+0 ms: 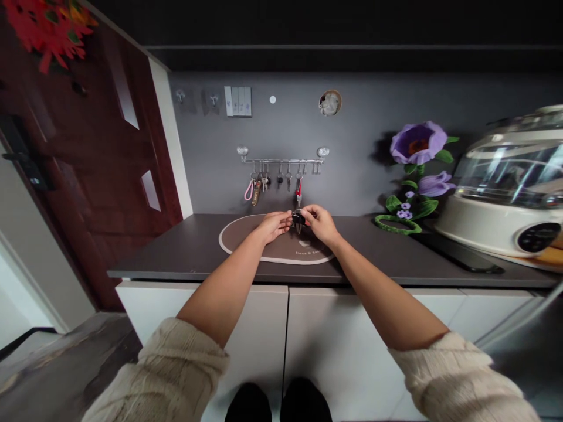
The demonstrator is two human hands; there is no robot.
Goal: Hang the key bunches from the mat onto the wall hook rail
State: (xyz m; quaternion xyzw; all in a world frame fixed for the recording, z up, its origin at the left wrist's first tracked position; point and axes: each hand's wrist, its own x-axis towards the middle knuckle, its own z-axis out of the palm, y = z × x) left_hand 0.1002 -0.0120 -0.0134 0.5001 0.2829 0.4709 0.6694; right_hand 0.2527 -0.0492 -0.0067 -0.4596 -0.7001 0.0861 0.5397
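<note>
Both my hands meet over a brown oval mat (246,237) on the dark countertop. Between them is a small bunch of keys (299,219) with a black piece and a ring. My right hand (321,223) pinches the ring from the right. My left hand (276,226) touches the bunch from the left with its fingertips, fingers close together. Just behind, a hook rail (281,160) on the grey wall carries several hanging keys, among them a pink loop (248,190), a brown tag (255,194) and a red-topped key (299,189).
On the right of the countertop (373,258) stand purple artificial flowers (417,143), a dark flat slab (461,253) and a cream appliance (488,220) with a clear upper part. A dark red door (97,152) is at the left. White cabinet doors (250,328) lie below.
</note>
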